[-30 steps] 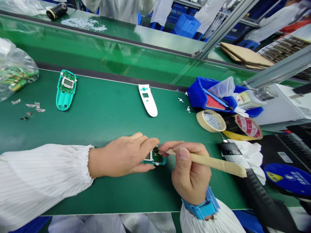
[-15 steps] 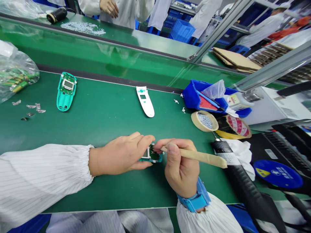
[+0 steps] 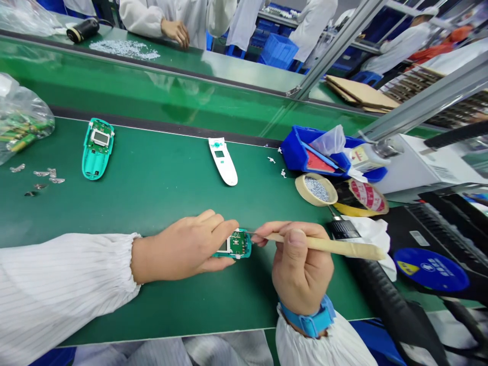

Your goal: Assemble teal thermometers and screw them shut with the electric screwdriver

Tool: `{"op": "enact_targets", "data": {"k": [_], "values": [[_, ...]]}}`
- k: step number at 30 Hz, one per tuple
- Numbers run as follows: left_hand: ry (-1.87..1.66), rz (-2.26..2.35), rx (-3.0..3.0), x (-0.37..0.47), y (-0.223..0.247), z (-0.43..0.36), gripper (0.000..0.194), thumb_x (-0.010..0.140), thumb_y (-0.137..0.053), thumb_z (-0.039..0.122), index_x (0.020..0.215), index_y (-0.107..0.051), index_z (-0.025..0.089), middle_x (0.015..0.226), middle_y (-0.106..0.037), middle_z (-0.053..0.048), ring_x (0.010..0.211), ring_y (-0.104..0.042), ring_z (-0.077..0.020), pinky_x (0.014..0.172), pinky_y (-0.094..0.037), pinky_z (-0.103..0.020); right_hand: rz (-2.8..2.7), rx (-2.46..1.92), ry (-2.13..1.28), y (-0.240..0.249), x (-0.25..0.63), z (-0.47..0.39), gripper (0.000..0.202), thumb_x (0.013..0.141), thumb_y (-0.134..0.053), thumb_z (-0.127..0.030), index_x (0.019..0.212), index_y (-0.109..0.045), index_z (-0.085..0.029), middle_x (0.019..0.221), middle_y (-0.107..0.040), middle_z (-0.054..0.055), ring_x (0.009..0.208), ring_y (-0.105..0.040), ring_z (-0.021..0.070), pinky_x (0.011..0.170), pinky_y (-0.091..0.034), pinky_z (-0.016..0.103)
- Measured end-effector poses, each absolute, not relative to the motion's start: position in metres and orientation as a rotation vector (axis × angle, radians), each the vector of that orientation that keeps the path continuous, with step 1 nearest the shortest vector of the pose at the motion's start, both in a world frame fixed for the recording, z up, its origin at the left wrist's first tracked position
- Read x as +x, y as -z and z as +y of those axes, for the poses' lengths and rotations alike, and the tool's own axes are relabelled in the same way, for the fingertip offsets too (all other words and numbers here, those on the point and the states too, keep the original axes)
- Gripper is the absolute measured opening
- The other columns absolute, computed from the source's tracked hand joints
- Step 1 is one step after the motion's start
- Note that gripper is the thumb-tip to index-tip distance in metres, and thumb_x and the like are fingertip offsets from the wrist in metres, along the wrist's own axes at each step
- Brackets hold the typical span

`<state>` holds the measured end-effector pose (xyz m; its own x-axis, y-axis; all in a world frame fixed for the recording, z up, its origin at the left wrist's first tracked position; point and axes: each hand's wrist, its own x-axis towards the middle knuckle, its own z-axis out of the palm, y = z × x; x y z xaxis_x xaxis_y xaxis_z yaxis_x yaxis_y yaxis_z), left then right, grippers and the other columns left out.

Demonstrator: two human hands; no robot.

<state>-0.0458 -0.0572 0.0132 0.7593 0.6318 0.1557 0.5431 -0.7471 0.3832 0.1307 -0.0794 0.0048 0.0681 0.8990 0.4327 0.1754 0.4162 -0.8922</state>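
Housing (image 3: 249, 248) in teal plastic, fitted with a green circuit board (image 3: 238, 243), is at the front part of the green desk (image 3: 163, 198), gripped by the left hand (image 3: 186, 247), whose digits lie along the near edge and over the left end. The right hand (image 3: 302, 269) is closed, pen-fashion, round a tan-handled tool (image 3: 339, 248); the thin tip reaches the far right part of the housing, and whether it touches cannot be told. A blue strap (image 3: 310, 321) circles the right wrist.

Farther back on the left lies a second teal housing (image 3: 94, 163), board side up, with silvery pieces (image 3: 57, 180) and a clear bag of parts (image 3: 28, 127) to its left. A white cover (image 3: 227, 173) with a small window lies back near the middle. On the right, a blue bin (image 3: 293, 155) stands behind a round tan dish (image 3: 309, 199) of tiny metallic pieces, with a tape roll (image 3: 368, 197) just beside. Across the panel, a co-worker's hand (image 3: 176, 33) is near scattered pale bits (image 3: 124, 50).
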Motion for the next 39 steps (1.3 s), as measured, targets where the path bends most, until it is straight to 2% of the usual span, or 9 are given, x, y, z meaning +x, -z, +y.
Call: {"op": "enact_targets", "data": {"k": [17,25,35,39], "values": [[-0.394,0.889,2.669,-0.0458,-0.0125,-0.0558,0.035,0.085,-0.042,0.038,0.109,-0.042,0.013,0.083,-0.053,-0.005,0.076,-0.05,-0.0176,0.062,-0.042,-0.027,-1.556,-1.131,-0.595,-0.0007,0.1317,-0.0797,0.006,0.089,-0.042,-0.018,0.084,-0.046,-0.02,0.074,-0.059,0.0,0.059,-0.056,0.0106,0.052,-0.047,0.027],[-0.42,0.87,2.658,-0.0464,-0.0109,-0.0561,0.036,0.085,-0.042,0.037,0.112,-0.038,0.013,0.085,-0.054,-0.005,0.077,-0.05,-0.0172,0.063,-0.044,-0.027,-1.595,-1.183,-0.566,-0.0049,0.1298,-0.0798,0.009,0.089,-0.041,-0.017,0.082,-0.046,-0.02,0.073,-0.057,0.0,0.061,-0.057,0.01,0.053,-0.048,0.025],[-0.362,0.911,2.692,-0.0456,-0.0135,-0.058,0.034,0.086,-0.042,0.036,0.11,-0.039,0.012,0.083,-0.055,-0.005,0.074,-0.051,-0.0173,0.058,-0.043,-0.027,-1.606,-1.27,-0.552,-0.0015,0.1295,-0.0764,0.009,0.089,-0.041,-0.022,0.082,-0.045,-0.021,0.074,-0.055,-0.001,0.061,-0.057,0.0095,0.055,-0.048,0.026],[-0.423,0.995,2.584,-0.0453,-0.0123,-0.06,0.043,0.083,-0.047,0.038,0.115,-0.035,0.012,0.091,-0.055,-0.007,0.077,-0.052,-0.0172,0.059,-0.043,-0.026,-1.627,-1.291,-0.623,-0.0098,0.1304,-0.0752,0.014,0.089,-0.042,-0.027,0.079,-0.047,-0.019,0.07,-0.058,-0.001,0.059,-0.057,0.0098,0.054,-0.048,0.025]]}}
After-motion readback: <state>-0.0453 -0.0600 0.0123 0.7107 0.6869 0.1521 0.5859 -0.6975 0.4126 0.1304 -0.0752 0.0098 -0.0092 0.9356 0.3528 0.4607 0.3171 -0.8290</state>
